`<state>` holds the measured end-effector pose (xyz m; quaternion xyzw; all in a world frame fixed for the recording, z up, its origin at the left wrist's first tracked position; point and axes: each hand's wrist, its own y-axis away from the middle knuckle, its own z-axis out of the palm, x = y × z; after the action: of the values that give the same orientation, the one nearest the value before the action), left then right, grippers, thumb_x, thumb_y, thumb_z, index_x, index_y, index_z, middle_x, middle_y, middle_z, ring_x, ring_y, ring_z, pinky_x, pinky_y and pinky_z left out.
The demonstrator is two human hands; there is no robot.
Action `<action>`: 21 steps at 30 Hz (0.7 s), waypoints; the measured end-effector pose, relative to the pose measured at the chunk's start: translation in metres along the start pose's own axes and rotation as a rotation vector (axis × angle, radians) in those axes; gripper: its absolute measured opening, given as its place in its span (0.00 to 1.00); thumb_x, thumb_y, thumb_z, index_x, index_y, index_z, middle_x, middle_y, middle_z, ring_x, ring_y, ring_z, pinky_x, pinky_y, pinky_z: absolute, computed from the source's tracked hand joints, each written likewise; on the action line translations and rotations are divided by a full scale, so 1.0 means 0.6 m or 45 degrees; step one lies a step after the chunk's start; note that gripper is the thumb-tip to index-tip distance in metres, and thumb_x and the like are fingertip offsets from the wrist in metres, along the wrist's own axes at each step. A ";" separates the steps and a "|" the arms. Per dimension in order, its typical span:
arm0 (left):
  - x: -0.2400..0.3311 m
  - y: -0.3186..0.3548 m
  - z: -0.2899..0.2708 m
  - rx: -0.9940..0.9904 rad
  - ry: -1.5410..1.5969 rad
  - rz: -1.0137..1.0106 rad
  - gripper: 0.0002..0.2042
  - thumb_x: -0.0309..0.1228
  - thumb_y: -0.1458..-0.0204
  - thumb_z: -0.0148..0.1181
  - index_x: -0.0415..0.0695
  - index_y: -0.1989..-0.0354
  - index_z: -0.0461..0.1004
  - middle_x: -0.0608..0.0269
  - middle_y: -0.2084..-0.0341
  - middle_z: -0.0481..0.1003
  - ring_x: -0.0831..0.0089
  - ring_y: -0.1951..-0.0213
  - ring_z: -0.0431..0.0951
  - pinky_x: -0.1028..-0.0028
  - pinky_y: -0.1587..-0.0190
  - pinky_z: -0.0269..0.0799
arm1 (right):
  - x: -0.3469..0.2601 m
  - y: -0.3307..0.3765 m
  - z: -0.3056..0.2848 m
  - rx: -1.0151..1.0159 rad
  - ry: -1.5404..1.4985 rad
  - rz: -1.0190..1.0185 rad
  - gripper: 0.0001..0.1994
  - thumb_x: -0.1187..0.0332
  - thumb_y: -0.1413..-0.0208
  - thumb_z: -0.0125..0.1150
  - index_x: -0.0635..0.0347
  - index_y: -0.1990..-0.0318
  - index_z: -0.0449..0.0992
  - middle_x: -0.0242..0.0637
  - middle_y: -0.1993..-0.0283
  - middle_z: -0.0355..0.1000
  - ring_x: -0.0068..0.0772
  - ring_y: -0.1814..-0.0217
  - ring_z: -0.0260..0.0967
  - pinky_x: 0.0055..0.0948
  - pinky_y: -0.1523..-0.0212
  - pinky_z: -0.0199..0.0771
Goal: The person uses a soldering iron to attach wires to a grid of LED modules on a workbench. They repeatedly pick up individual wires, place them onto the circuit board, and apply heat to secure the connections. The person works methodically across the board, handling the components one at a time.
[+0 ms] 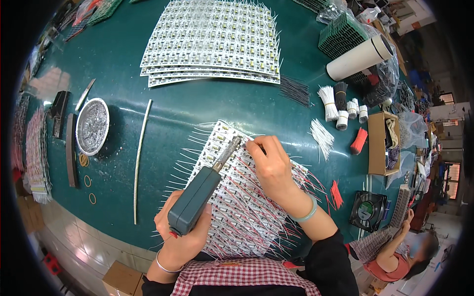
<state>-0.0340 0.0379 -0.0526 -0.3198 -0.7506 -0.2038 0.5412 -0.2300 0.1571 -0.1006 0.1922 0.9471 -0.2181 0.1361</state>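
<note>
Soldering at a green bench, left hand on the iron, right hand on the wires

Foil dish [92, 126] and a long white strip [140, 158] lie far left; the left hand [180, 237] grips the grey-green soldering iron [197, 197], its tip touching the near circuit board panel [237, 197]; the right hand [269, 165] pinches a thin wire at that tip; stacked panels [212, 42] sit beyond, with white wire bundles [328, 101], a white tube [360, 56] and a small fan [368, 211] to the right

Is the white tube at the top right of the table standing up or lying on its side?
Lying on its side: the white tube rests lengthwise on the green table, its dark-rimmed round end facing right.
</note>
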 end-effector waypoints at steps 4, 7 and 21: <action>-0.005 0.008 -0.003 0.026 0.066 -0.039 0.10 0.15 0.58 0.65 0.31 0.66 0.77 0.54 0.69 0.78 0.72 0.70 0.78 0.75 0.68 0.72 | 0.002 0.004 -0.001 0.099 0.015 0.009 0.16 0.82 0.59 0.59 0.68 0.58 0.74 0.43 0.61 0.68 0.43 0.60 0.68 0.35 0.64 0.72; -0.008 0.014 -0.009 0.025 0.051 -0.050 0.10 0.16 0.58 0.66 0.31 0.65 0.77 0.54 0.68 0.78 0.72 0.70 0.78 0.76 0.68 0.72 | -0.007 0.008 -0.016 0.103 0.041 0.010 0.16 0.81 0.59 0.60 0.68 0.58 0.74 0.42 0.61 0.69 0.42 0.60 0.68 0.35 0.64 0.71; -0.019 0.018 -0.004 -0.039 0.069 -0.080 0.08 0.17 0.57 0.66 0.34 0.66 0.78 0.57 0.71 0.77 0.74 0.73 0.77 0.76 0.71 0.70 | -0.012 0.020 0.000 0.025 -0.051 -0.041 0.17 0.81 0.59 0.60 0.69 0.58 0.75 0.42 0.60 0.69 0.42 0.59 0.68 0.35 0.64 0.73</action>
<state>-0.0225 0.0412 -0.0629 -0.2987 -0.7421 -0.2409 0.5496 -0.2187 0.1648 -0.1023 0.1740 0.9449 -0.2334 0.1498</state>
